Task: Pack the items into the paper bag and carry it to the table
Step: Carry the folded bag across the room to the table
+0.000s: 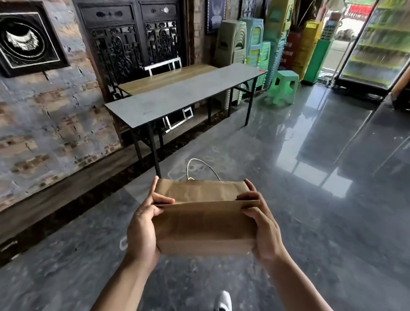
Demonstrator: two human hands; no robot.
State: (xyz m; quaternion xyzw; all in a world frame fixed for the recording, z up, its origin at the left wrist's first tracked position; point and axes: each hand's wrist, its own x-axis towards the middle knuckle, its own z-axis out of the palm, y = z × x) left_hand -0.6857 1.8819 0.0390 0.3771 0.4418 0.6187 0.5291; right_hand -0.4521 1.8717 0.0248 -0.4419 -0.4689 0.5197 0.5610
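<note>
A brown paper bag (204, 223) is held out in front of me above the dark floor, its top folded over and a white cord handle (201, 167) sticking up on its far side. My left hand (141, 228) grips the bag's left end, thumb on the folded top. My right hand (261, 223) grips the right end the same way. The bag's contents are hidden. A long grey table (173, 98) on black legs stands ahead by the brick wall, some way beyond the bag.
A wooden-topped table (165, 78) stands behind the grey one against a dark carved door. Stacked plastic stools (253, 42) and a green stool (283, 86) are to the right, with a drinks fridge (379, 37) further right. My white shoe (224, 305) shows below on the glossy floor.
</note>
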